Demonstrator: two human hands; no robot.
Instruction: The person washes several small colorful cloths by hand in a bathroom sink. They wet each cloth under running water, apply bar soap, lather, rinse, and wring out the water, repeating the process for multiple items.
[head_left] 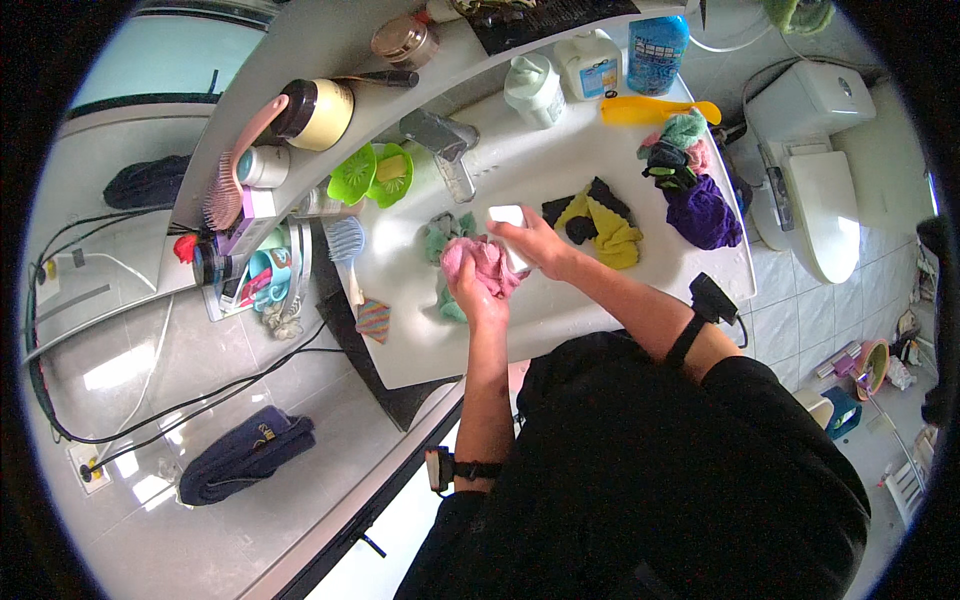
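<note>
On my feed, looks like soaping: left hand (475,292) clamped on the pink cloth (492,266) over the sink (420,355), right hand (541,245) gripping the white bar (506,214). Next rub needs the cloth steady, imo.

I see a short-sleeved black shirt (660,480) low in the frame. The left arm (487,385) wears a black strap (478,470), the right arm (635,303) another, each with a small box (713,297).
</note>
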